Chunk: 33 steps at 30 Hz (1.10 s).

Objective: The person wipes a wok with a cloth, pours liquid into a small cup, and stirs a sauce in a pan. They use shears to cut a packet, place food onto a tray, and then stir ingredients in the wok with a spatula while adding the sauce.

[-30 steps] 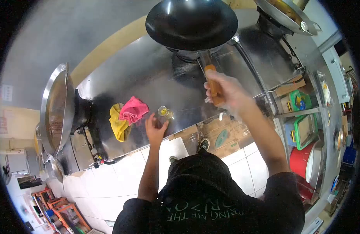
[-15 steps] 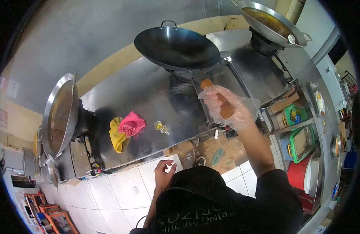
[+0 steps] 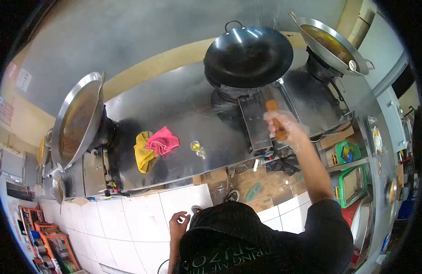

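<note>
My right hand (image 3: 285, 128), in a clear plastic glove, is closed around the brown wooden handle (image 3: 271, 106) of a black wok (image 3: 250, 57). The wok tilts over the middle burner, its inside facing me; whether it touches the burner is hidden. Beneath the handle is a black burner panel (image 3: 255, 125). Down near my body, my left hand (image 3: 178, 224) hangs over the floor with loosely curled fingers, thumb apart, holding nothing. Behind the wok's right edge a metal ladle handle (image 3: 289, 98) shows in part.
Yellow (image 3: 145, 155) and pink cloths (image 3: 163, 140) lie on the steel counter beside a small glass with yellow liquid (image 3: 195, 146). Large metal pans stand at left (image 3: 78, 123) and at right (image 3: 327, 45), the latter holding yellowish liquid. Shelves with green bins (image 3: 349, 185) flank my right.
The black wok has moved right across the burner with my right hand on its handle, now covering most of the ladle. My view has shifted slightly. My left hand stays low.
</note>
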Each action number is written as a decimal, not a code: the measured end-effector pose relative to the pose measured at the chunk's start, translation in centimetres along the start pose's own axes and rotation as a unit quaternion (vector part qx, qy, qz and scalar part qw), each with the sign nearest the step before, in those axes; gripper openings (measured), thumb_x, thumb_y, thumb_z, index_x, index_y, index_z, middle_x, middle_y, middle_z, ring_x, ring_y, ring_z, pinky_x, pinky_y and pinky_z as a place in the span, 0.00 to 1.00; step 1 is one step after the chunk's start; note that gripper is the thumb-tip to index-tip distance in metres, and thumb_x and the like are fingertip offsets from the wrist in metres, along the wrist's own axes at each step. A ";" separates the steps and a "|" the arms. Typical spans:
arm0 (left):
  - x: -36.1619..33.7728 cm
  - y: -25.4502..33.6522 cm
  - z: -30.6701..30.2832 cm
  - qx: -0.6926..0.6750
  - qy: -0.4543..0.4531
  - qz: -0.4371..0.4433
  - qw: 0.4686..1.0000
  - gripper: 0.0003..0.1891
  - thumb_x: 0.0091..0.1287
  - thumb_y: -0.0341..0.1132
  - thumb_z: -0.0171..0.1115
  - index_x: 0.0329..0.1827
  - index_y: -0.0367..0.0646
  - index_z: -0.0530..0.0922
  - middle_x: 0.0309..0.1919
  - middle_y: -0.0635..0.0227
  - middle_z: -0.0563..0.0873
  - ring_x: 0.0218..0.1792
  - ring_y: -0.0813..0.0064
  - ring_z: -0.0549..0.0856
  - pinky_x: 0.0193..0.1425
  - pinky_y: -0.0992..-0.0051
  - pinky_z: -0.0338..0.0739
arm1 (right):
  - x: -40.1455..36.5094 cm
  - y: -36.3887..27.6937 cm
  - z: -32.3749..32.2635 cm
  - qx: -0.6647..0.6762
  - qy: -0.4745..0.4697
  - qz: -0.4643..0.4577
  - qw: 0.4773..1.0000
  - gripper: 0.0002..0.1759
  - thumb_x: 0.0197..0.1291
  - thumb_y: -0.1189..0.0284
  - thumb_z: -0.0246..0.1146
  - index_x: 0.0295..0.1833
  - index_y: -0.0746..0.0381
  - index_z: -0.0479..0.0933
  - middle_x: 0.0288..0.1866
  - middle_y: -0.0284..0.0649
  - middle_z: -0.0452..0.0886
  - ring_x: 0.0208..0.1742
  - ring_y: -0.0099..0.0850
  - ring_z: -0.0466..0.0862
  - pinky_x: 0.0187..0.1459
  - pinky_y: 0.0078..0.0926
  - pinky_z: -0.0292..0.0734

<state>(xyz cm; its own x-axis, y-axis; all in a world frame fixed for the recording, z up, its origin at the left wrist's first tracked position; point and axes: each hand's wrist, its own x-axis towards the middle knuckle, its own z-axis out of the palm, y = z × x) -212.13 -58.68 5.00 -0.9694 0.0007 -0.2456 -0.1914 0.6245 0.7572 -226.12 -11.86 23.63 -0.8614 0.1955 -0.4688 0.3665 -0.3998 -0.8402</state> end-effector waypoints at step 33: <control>-7.1 -20.8 -2.3 -0.090 -0.353 -0.124 0.923 0.19 0.68 0.37 0.52 0.58 0.37 0.73 0.55 0.59 0.79 0.55 0.71 0.77 0.62 0.72 0.68 | 0.6 1.3 -0.3 0.148 -0.132 0.014 0.980 0.16 0.63 0.71 0.56 0.53 0.67 0.70 0.32 0.35 0.77 0.23 0.17 0.75 0.22 0.12 0.73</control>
<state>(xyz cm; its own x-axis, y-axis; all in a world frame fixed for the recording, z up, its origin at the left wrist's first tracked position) -201.64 -73.49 -7.60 -0.5623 0.4248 -0.7095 -0.4776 0.5336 0.6980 -226.08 -12.02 22.15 -0.9279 -0.0417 -0.3704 0.3064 -0.6512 -0.6943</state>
